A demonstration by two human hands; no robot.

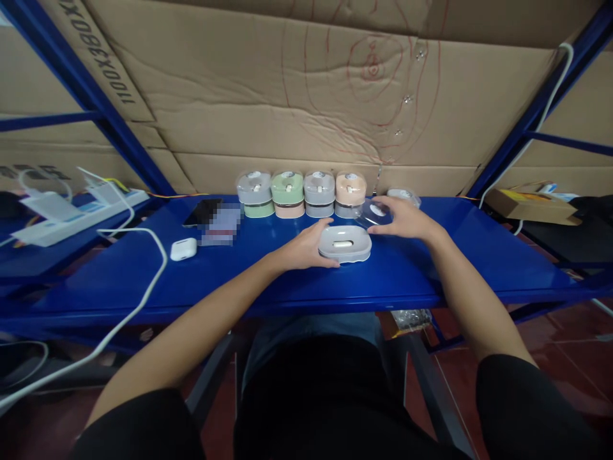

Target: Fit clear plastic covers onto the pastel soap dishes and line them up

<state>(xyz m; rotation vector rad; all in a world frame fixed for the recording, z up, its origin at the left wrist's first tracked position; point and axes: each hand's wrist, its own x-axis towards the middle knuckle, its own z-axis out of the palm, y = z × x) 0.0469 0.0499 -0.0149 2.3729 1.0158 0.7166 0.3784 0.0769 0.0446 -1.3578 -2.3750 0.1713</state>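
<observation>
We enter, from the left of the frame, a white power strip (79, 217) with chargers at mid-left, and a white cable (156, 281) that loops across the blue steel shelf (502, 255) and drops over its front edge; a sleeve catching that cable could drag the strip sideways. Next come a black phone (201, 212), beside a pixelated patch we cannot read, and a white earbud case (184, 249). At centre, the left hand (304, 246) lies with its fingers spread against the left end of an oval grey soap dish (345, 243), which sits flat toward the front of the shelf. Behind it stand four stacked pairs of round plastic dishes (318, 188) in grey, green and peach, with a further dish (403, 197) at their right. The right hand (400, 218) reaches over a clear round lid (373, 214), fingers extended; we cannot tell if it pinches. Smooth plastic could slip from that light hold, and a careless elbow or knuckle could topple the stacks.
</observation>
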